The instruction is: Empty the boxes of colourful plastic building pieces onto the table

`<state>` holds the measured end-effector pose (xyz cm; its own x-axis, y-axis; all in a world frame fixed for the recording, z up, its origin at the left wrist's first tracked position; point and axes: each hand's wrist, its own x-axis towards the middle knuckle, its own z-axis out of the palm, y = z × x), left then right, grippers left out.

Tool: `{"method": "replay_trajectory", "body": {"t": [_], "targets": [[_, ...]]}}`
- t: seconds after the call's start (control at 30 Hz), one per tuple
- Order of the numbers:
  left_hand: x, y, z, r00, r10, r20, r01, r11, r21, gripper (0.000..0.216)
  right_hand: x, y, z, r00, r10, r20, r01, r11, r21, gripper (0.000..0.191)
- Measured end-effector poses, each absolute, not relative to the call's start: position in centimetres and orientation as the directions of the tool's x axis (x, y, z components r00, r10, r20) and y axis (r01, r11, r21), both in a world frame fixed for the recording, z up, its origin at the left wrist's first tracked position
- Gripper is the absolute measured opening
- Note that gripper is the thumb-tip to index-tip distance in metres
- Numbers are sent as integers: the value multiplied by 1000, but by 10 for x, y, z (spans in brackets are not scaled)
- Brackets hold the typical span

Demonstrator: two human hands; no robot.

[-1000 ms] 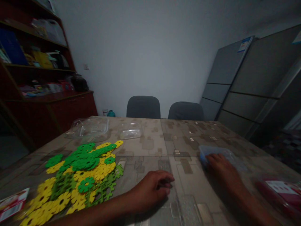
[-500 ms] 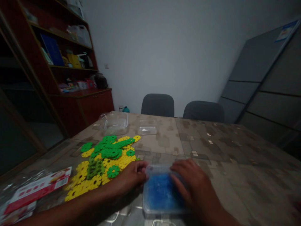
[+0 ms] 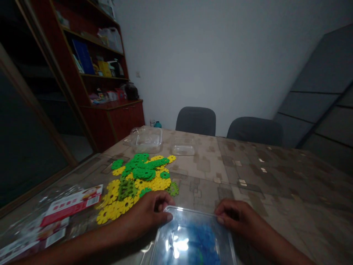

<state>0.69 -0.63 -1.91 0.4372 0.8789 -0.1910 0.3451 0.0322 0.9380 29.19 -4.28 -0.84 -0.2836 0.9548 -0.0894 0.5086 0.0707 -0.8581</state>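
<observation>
A clear plastic box (image 3: 197, 221) with blue pieces inside stands at the front edge of the view, its near side cut off. Light glares off its flat lid. My left hand (image 3: 154, 211) pinches the far left corner of the box, thumb on top. At the far right corner, the thumb and fingers of my right hand (image 3: 235, 215) close on the rim. Whether the lid is loose from the box I cannot tell. Beside my left hand lies a pile of flower-shaped plastic pieces, yellow (image 3: 124, 206) and green (image 3: 145, 173).
Two clear plastic containers, a larger one (image 3: 161, 137) and a smaller one (image 3: 183, 150), stand farther back on the patterned tablecloth (image 3: 204, 163). Clear packaging with a red and white label (image 3: 73, 206) lies at the left. Two grey chairs (image 3: 195, 119) line the far side.
My right hand has moved off the top of the box to its far right corner. The box appears lower and larger in view, and the camera has turned slightly left.
</observation>
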Motion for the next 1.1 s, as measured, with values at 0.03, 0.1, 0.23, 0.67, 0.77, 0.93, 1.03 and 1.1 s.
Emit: {"method": "replay_trajectory", "body": {"t": [0.03, 0.1, 0.23, 0.67, 0.77, 0.93, 1.03, 1.1], "targets": [[5, -7, -13, 458, 872, -171, 395, -28, 918, 16, 290, -43, -10, -289, 949, -129, 476, 26, -879, 21], [6, -8, -1, 533, 841, -97, 458, -190, 869, 11, 286, -41, -13, -317, 932, -176, 415, -31, -909, 23], [26, -5, 12, 695, 712, -106, 534, -411, 739, 17, 272, -37, -18, -382, 892, -241, 378, -87, -922, 28], [45, 3, 7, 729, 613, -305, 536, -233, 812, 23, 274, -38, -28, -415, 826, -382, 312, -265, -912, 44], [46, 0, 11, 720, 630, -290, 559, -279, 781, 23, 272, -41, -24, -431, 848, -309, 335, -168, -927, 43], [45, -8, 11, 707, 682, -188, 559, -376, 739, 25, 272, -47, -26, -388, 913, -124, 510, 101, -854, 25], [43, -10, 5, 705, 702, -101, 524, -420, 741, 26, 273, -48, -30, -417, 903, -104, 483, 123, -867, 27], [42, -11, 1, 703, 707, -72, 510, -431, 744, 27, 273, -48, -32, -421, 899, -121, 415, 72, -907, 31]]}}
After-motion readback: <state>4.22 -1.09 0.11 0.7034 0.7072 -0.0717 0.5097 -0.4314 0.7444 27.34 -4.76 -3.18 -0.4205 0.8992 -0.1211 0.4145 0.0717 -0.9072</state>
